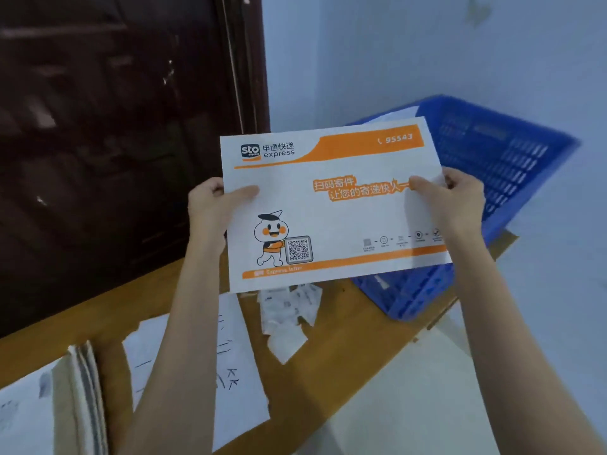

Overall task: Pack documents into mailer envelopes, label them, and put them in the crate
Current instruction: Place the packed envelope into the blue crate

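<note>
Pale blue walls and a dark brown door [115, 142] are framing a wooden surface [345, 323] where a person is holding up a white-and-orange mailer envelope [331, 208] with both hands. Left hand [213, 208] is gripping the envelope's left edge, thumb lying across the printed front and the other fingers hidden behind it. Right hand [456, 198] is pinching the right edge in the same way, thumb on the front beside the orange slogan. Envelope is being held clear of the surface, nearly upright and slightly tilted, its printed face turned to the camera: a logo reading "sto express" at the upper left, the number 95543 on an orange band at the upper right, a cartoon courier [271, 236] beside a QR code [298, 249] at the lower left, and an orange strip along the bottom.

Behind the envelope, at the far right end of the surface, a blue plastic crate [492, 165] with slotted walls is sitting tilted, its near corner reaching over the edge of the surface; something white is showing inside it above the envelope's top edge. Just below the envelope, crumpled white label backings [289, 316] are lying on the wood. Nearer the camera, under the left forearm, a white sheet with handwritten marks [236, 372] is lying flat, and at the lower left a stack of papers and brown card [78, 399] is resting at the frame's edge.
</note>
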Available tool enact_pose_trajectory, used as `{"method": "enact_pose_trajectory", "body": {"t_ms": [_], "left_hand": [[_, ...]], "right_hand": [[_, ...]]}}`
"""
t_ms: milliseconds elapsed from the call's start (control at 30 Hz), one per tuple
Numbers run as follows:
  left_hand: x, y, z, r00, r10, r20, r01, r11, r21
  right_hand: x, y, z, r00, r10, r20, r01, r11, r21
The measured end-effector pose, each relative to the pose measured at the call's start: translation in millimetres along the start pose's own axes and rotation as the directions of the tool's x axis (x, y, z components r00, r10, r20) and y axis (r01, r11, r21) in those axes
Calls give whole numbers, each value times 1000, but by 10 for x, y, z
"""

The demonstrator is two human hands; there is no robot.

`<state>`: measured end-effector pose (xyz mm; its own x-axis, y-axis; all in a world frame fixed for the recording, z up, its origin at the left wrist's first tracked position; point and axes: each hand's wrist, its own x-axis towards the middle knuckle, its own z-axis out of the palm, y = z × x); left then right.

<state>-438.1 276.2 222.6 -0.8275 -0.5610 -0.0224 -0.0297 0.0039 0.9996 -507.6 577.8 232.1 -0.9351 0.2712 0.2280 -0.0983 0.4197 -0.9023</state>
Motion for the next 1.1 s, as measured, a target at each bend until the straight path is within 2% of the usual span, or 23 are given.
{"method": "enact_pose_trajectory", "body": {"t_ms": [367,667,800,933,1033,1100], "left_hand": [[-6,343,2459,991,38,128,-35,999,-26],[574,295,3644,963,-10,271,-4,999,51],[1002,198,3929,883,-265,387,160,946,283],[1421,108,4112,774,-520,362,280,793,541],[1636,-81,4176,723,-614,316,347,718,603],[1727,-212,4193,707,-649,281,398,694,600]], "right_hand": [[1559,667,-1484,989,129,-67,-136,985,-110],[2755,1016,-1831,979,200,-29,-202,968,-148],[3314,1193,-1779,982,189,19,-178,951,-254],[3840,1387,-1533,962,246,122,-200,931,-305],[4164,1525,-1291,917,318,243,-205,895,-396],[4353,1591,-1120,861,388,330,-216,865,-453]]}}
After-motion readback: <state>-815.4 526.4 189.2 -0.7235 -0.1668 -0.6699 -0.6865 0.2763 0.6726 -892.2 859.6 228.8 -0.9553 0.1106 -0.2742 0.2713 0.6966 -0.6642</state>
